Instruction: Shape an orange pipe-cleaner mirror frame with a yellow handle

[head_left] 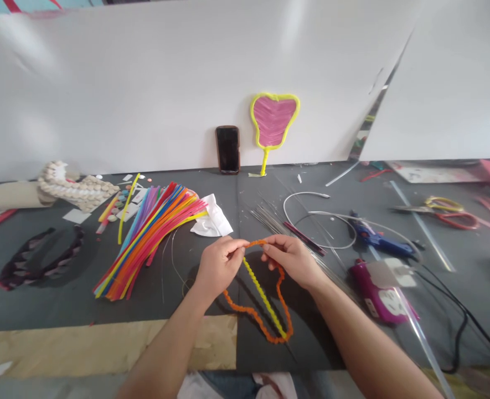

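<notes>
My left hand (223, 263) and my right hand (288, 256) pinch a fuzzy orange pipe cleaner (256, 320) between thumbs and fingers, a short stretch of it running between them. The orange strand is crinkled and hangs down in a wide loop below both hands. A crinkled yellow pipe cleaner (265, 296) slants from beside my left fingertips to the bottom of that loop, where the two meet. Whether they are joined there I cannot tell. Left of my hands lies a fanned bundle of colourful pipe cleaners (145, 244), partly on a white plastic wrapper (215, 219).
A yellow-edged pink fan shape (275, 122) and a phone (228, 149) lean on the white wall. To the right lie thin wires (278, 221), a blue glue gun (381, 241), scissors (439, 210) and a magenta power adapter (380, 293). A dark braided band (41, 257) lies left.
</notes>
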`<state>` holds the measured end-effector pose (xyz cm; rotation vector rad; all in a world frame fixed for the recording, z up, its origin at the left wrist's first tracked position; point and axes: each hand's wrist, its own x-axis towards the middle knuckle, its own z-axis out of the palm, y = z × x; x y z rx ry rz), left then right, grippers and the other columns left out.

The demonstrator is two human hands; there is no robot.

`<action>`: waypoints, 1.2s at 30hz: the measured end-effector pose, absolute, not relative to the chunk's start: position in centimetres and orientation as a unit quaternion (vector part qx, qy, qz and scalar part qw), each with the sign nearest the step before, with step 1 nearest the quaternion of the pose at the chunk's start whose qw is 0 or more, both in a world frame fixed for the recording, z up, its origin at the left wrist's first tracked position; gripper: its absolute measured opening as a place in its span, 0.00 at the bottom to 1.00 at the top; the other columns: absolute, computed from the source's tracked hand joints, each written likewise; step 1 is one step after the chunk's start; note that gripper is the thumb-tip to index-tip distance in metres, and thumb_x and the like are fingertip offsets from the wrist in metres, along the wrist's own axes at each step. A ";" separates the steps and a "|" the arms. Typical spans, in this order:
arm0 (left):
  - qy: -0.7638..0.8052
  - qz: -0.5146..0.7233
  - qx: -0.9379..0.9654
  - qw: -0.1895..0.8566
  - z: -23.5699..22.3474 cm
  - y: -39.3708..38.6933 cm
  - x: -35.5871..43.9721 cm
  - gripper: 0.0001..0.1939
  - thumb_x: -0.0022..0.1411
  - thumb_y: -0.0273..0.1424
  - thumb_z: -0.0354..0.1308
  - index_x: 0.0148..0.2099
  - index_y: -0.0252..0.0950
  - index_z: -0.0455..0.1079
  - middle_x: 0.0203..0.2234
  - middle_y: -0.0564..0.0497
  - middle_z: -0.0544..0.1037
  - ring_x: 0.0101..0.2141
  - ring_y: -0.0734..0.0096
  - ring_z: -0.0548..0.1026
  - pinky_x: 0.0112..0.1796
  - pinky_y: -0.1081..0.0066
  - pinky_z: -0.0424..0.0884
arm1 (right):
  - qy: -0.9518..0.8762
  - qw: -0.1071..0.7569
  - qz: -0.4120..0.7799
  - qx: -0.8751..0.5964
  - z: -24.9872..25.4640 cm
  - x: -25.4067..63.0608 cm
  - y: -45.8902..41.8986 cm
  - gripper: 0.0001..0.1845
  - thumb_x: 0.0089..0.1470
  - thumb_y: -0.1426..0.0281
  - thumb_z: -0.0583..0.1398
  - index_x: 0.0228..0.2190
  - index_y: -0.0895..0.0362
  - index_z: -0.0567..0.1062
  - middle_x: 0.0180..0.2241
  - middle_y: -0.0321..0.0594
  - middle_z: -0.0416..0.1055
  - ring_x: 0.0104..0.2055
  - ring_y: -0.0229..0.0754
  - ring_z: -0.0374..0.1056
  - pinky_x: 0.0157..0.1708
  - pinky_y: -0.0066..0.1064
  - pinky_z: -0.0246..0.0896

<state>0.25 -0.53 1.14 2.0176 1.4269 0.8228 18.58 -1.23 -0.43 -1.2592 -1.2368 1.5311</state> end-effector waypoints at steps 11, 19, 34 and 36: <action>0.539 0.315 0.731 0.276 0.4 -0.5 0.3 0.09 0.58 0.31 0.53 0.38 0.41 0.75 0.32 0.52 0.79 0.33 0.70 0.74 0.34 0.75 0.67 | -0.576 0.386 0.471 -0.545 -1.1 18.1 -1.6 0.14 0.54 0.59 0.55 0.34 0.55 0.75 0.21 0.35 0.70 0.19 0.34 0.64 0.21 0.26 0.58; 0.531 0.310 0.723 0.313 0.3 -0.4 0.4 0.09 0.59 0.33 0.54 0.39 0.42 0.75 0.33 0.52 0.79 0.34 0.69 0.75 0.36 0.73 0.68 | -0.544 0.385 0.523 -0.530 -1.1 17.7 -1.5 0.16 0.55 0.58 0.54 0.36 0.56 0.72 0.21 0.33 0.68 0.18 0.33 0.61 0.20 0.26 0.54; 0.452 0.327 0.415 0.719 0.2 -0.4 0.9 0.20 0.53 0.38 0.62 0.44 0.34 0.64 0.32 0.49 0.73 0.34 0.69 0.75 0.32 0.69 0.74 | -0.268 0.634 0.560 -0.461 -1.3 18.4 -0.1 0.15 0.48 0.57 0.61 0.31 0.56 0.70 0.19 0.28 0.62 0.16 0.27 0.51 0.16 0.22 0.45; 0.432 0.282 0.411 0.752 0.2 -0.6 0.8 0.18 0.52 0.35 0.64 0.42 0.34 0.65 0.35 0.46 0.74 0.37 0.66 0.75 0.33 0.68 0.74 | -0.231 0.663 0.559 -0.441 -1.4 18.6 0.1 0.14 0.47 0.58 0.62 0.30 0.56 0.70 0.19 0.29 0.63 0.17 0.27 0.52 0.16 0.21 0.46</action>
